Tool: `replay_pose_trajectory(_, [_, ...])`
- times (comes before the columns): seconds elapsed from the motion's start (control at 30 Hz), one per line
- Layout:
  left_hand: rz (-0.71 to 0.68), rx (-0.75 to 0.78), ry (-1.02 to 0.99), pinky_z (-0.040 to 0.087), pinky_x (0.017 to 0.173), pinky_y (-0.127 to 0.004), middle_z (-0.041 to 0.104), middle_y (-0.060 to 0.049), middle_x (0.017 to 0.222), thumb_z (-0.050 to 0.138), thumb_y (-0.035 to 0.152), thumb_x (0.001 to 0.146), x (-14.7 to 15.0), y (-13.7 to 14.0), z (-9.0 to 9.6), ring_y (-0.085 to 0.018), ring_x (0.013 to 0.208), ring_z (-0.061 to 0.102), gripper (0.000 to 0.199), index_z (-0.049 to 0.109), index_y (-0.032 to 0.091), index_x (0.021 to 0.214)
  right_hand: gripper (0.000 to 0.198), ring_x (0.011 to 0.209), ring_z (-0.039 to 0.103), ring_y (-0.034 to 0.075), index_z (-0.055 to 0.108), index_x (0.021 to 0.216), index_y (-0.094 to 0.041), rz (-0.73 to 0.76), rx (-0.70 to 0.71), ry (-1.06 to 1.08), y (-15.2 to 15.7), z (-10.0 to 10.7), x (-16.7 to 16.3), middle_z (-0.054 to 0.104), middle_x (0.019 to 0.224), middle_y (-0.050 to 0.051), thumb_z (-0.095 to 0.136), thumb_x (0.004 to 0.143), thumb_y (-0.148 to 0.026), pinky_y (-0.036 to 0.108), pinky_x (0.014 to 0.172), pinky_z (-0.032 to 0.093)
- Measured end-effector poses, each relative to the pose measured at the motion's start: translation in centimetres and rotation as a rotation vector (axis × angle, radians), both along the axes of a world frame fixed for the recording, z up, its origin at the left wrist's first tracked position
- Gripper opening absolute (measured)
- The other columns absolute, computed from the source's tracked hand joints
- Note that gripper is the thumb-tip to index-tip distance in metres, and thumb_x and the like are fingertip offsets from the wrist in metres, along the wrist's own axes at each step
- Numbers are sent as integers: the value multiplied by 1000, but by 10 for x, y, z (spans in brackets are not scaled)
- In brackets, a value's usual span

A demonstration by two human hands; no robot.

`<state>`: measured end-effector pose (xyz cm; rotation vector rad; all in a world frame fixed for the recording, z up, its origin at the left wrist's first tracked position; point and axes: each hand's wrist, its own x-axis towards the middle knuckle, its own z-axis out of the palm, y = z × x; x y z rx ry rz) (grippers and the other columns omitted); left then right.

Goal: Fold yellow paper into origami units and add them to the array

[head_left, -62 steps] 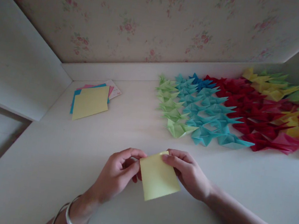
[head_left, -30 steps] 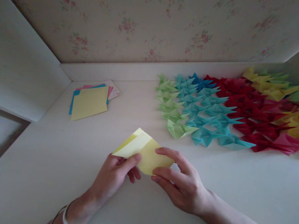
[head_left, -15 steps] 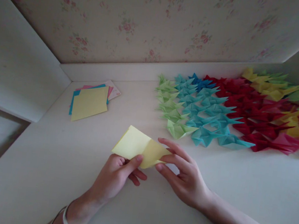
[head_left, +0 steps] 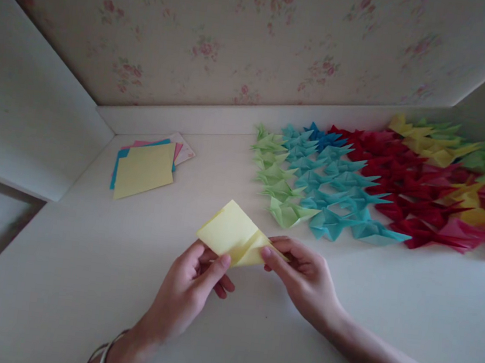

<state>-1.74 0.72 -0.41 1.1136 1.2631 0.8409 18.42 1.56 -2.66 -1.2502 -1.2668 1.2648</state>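
Yellow paper, partly folded, is held above the table. Left hand pinches its near edge. Right hand pinches its right corner.

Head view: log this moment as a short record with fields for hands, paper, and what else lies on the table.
left hand: pinches the yellow paper at its near edge
right hand: grips the paper's right end
paper state: partly folded, held just above the table
paper stack: flat sheets, yellow on top, far left
folded shapes: many, in green, blue, red and yellow, spread at the far right
wrist: bangle on the left
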Motion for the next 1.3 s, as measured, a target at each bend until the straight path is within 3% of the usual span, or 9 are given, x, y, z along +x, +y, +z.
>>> replay_pose_trajectory(0.1, [81,65,-103,57,58,-25,69,3,80,67,30,89,1,-4,-2,-16,67,72,29,40,25,95,27,65,64,15,73,84,-17,-38,-54,34,1,2,0,71,73,4,70,85,-44,24,58,51])
replay_pose_trajectory(0.17, [67,97,-81,58,61,-26,70,2,86,69,27,87,1,-7,-4,-16,71,73,31,38,25,91,28,64,65,16,73,83,-17,-51,-72,57,0,2,1,71,70,4,71,83,-44,24,58,51])
replay_pose_trajectory(0.3, [-41,122,66,60,64,-27,74,-2,80,66,30,89,1,-9,-5,-19,71,74,18,57,22,103,27,64,66,17,73,83,-17,-41,-91,59,-2,2,1,72,71,4,71,84,-44,25,58,51])
replay_pose_trajectory(0.4, [-54,179,187,59,64,-27,77,-5,79,65,31,89,0,-7,-3,-19,68,74,13,70,20,96,27,64,66,17,72,82,-17,-42,-102,52,-3,1,1,72,70,4,71,84,-44,25,58,52])
replay_pose_trajectory(0.57, [-42,238,256,57,68,-26,77,-4,79,67,29,88,-1,-4,-2,-20,72,73,11,74,22,92,25,63,66,15,68,78,-18,-58,-95,131,-2,3,-3,70,70,2,75,81,-42,23,58,55])
replay_pose_trajectory(1.03, [47,72,36,57,70,-24,76,-2,80,73,27,82,1,-2,-4,-18,75,73,17,68,21,97,29,62,64,13,62,78,-18,-87,-133,215,1,3,-7,65,68,0,79,76,-42,23,56,58])
replay_pose_trajectory(1.3, [35,81,62,57,69,-25,76,-2,78,72,28,82,2,-1,-5,-18,74,72,19,68,21,99,31,63,64,13,61,79,-18,-96,-185,234,0,5,-7,66,69,0,80,74,-43,22,55,57])
